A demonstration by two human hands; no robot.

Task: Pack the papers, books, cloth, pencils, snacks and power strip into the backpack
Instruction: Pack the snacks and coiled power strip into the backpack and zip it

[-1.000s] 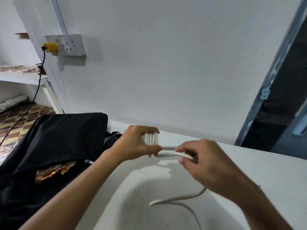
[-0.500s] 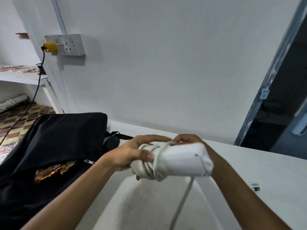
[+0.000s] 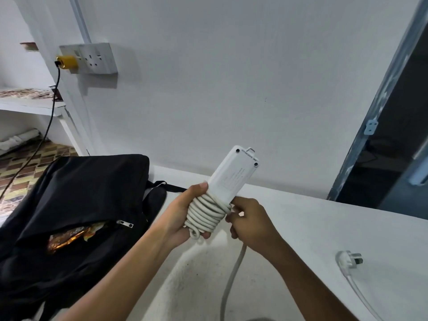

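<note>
Here the power strip (image 3: 234, 176) tilts up-right — left hand (image 3: 183, 216) gripping.

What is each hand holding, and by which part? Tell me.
The left hand grips the white power strip by its lower end, around the coiled cord. The right hand pinches the loose cord beside the coil.

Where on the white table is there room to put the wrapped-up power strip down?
Bare table lies between the right hand and the plug, and along the wall. It is crowded on the left, where the backpack lies.
</note>
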